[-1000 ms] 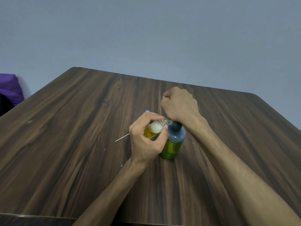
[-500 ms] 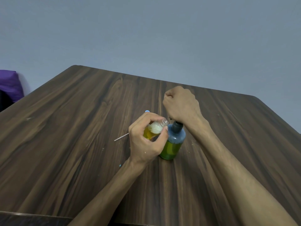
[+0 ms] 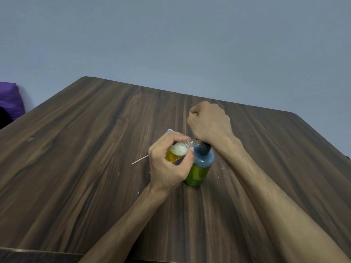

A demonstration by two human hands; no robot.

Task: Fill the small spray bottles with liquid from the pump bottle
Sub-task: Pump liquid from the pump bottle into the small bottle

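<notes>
A blue-tinted pump bottle (image 3: 199, 168) with green-yellow liquid stands upright mid-table. My right hand (image 3: 209, 124) is curled into a fist over its pump head, which is hidden beneath the hand; only the dark collar (image 3: 204, 148) shows. My left hand (image 3: 169, 166) grips a small clear spray bottle (image 3: 178, 151), tilted with its open threaded mouth toward the pump collar. It holds yellow liquid with white foam on top.
A thin white dip tube (image 3: 139, 160) lies on the dark wooden table (image 3: 76, 149) left of my left hand, and a small blue cap part (image 3: 169, 130) peeks out behind its fingers. A purple object (image 3: 9, 99) sits beyond the table's left edge.
Almost nothing differs; both hands keep their places on the two bottles, and the view has shifted slightly.
</notes>
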